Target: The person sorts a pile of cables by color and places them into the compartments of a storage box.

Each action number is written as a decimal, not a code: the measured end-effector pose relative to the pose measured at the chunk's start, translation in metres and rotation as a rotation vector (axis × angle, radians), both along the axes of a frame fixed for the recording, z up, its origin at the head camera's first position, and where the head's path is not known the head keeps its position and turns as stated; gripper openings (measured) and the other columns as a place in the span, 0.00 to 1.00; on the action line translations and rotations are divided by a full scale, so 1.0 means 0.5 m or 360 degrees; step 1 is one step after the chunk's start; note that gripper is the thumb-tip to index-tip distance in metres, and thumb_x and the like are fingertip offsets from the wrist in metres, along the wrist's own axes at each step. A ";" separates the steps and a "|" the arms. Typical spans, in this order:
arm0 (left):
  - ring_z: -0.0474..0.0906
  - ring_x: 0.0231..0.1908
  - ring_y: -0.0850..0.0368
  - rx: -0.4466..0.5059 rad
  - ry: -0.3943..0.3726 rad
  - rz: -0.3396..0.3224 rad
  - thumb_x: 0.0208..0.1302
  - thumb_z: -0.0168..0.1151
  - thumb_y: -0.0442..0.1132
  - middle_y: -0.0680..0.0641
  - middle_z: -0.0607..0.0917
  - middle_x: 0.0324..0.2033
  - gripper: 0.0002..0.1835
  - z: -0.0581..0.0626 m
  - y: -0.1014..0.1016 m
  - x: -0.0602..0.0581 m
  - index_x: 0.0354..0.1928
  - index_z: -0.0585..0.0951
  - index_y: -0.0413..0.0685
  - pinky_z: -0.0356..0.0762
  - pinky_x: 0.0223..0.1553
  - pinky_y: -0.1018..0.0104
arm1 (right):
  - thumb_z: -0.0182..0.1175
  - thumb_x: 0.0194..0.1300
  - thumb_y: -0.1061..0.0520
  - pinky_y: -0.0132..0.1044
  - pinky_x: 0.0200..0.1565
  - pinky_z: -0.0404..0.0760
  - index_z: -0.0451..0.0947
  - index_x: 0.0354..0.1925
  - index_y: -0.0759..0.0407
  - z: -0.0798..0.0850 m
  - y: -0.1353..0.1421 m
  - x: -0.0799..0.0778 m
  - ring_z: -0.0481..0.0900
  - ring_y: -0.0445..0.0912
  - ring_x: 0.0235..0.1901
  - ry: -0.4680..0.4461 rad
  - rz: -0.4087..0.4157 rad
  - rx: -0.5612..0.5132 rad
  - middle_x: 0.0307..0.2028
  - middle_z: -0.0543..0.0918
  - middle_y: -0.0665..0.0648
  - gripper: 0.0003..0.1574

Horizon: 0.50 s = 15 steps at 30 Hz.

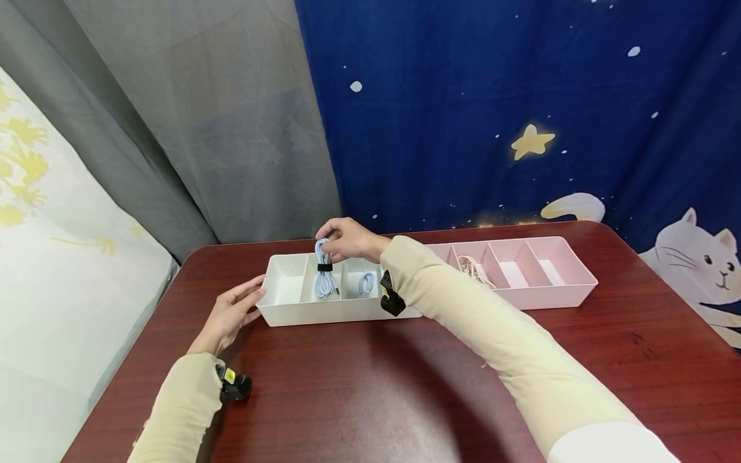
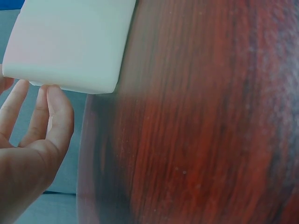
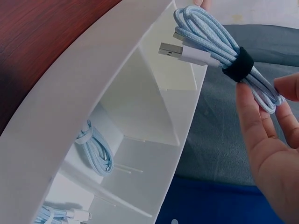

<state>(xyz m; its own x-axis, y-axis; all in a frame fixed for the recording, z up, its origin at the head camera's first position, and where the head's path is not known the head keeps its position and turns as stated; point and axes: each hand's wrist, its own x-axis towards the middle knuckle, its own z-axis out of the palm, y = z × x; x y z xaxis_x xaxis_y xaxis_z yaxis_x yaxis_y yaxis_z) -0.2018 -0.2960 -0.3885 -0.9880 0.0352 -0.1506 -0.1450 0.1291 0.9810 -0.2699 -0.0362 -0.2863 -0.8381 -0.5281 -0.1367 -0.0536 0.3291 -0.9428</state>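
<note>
My right hand [image 1: 350, 239] pinches one end of a coiled light-blue USB cable [image 3: 212, 39], bound with a black strap [image 3: 239, 65]. The coil hangs above the white divided box [image 1: 330, 314], overlapping its second compartment from the left in the head view. A metal USB plug points out from the bundle in the right wrist view. At the box's left end, the fingertips of my left hand [image 1: 226, 318] touch the end wall, fingers extended. Another light-blue cable coil [image 1: 366, 285] lies inside a neighbouring compartment; part of a further one [image 3: 51, 214] shows in the right wrist view.
A pink divided box [image 1: 550, 294] stands to the right, with a pale pink cable [image 1: 471, 267] in one compartment. My right forearm crosses in front of both boxes. Behind the red-brown table [image 1: 324, 392] hang grey and dark-blue curtains [image 1: 434, 116].
</note>
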 end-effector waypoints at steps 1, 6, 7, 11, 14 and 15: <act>0.73 0.41 0.69 0.0000 0.0001 -0.0001 0.60 0.56 0.46 0.48 0.67 0.53 0.31 0.000 0.000 0.000 0.64 0.61 0.47 0.75 0.40 0.71 | 0.52 0.59 0.68 0.36 0.35 0.79 0.71 0.47 0.65 -0.001 -0.001 -0.001 0.78 0.47 0.29 -0.0003 0.0002 0.0007 0.30 0.74 0.58 0.15; 0.73 0.42 0.69 -0.0021 0.0000 0.0000 0.60 0.56 0.48 0.46 0.66 0.55 0.32 -0.002 0.000 -0.001 0.64 0.61 0.47 0.75 0.40 0.71 | 0.52 0.60 0.68 0.37 0.37 0.79 0.71 0.47 0.64 -0.004 -0.006 -0.005 0.78 0.48 0.30 0.0003 0.0001 0.0002 0.31 0.74 0.59 0.15; 0.73 0.42 0.69 -0.0022 -0.0003 0.0003 0.60 0.56 0.48 0.46 0.66 0.55 0.32 -0.002 0.000 -0.001 0.64 0.61 0.47 0.74 0.40 0.72 | 0.53 0.60 0.68 0.37 0.37 0.79 0.71 0.47 0.64 -0.006 -0.007 -0.006 0.78 0.47 0.31 0.0007 0.0000 -0.0003 0.31 0.74 0.58 0.15; 0.72 0.42 0.69 -0.0018 -0.0001 -0.0012 0.60 0.56 0.48 0.43 0.63 0.58 0.32 -0.002 -0.002 0.001 0.65 0.60 0.47 0.74 0.41 0.71 | 0.53 0.59 0.68 0.36 0.37 0.79 0.71 0.47 0.64 -0.011 -0.010 -0.008 0.78 0.47 0.31 0.0028 -0.0003 -0.0027 0.30 0.74 0.57 0.16; 0.72 0.42 0.69 -0.0022 0.0006 -0.0022 0.61 0.55 0.48 0.42 0.62 0.59 0.32 -0.002 -0.002 0.001 0.65 0.60 0.47 0.74 0.41 0.71 | 0.53 0.59 0.68 0.34 0.36 0.79 0.71 0.48 0.64 -0.013 -0.010 -0.010 0.77 0.47 0.32 0.0047 0.0005 -0.0033 0.29 0.73 0.57 0.16; 0.72 0.42 0.69 -0.0020 0.0003 -0.0020 0.61 0.55 0.48 0.42 0.63 0.59 0.32 -0.002 -0.002 0.001 0.65 0.60 0.47 0.74 0.41 0.71 | 0.53 0.59 0.68 0.34 0.36 0.79 0.71 0.48 0.64 -0.013 -0.010 -0.011 0.77 0.47 0.32 0.0050 0.0008 -0.0033 0.29 0.73 0.57 0.16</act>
<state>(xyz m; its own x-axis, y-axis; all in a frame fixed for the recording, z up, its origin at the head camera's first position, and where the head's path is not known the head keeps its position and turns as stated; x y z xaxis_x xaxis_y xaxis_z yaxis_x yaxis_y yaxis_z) -0.2014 -0.2970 -0.3893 -0.9877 0.0455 -0.1494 -0.1416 0.1435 0.9795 -0.2752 -0.0414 -0.2929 -0.8390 -0.5350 -0.0995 -0.0848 0.3091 -0.9473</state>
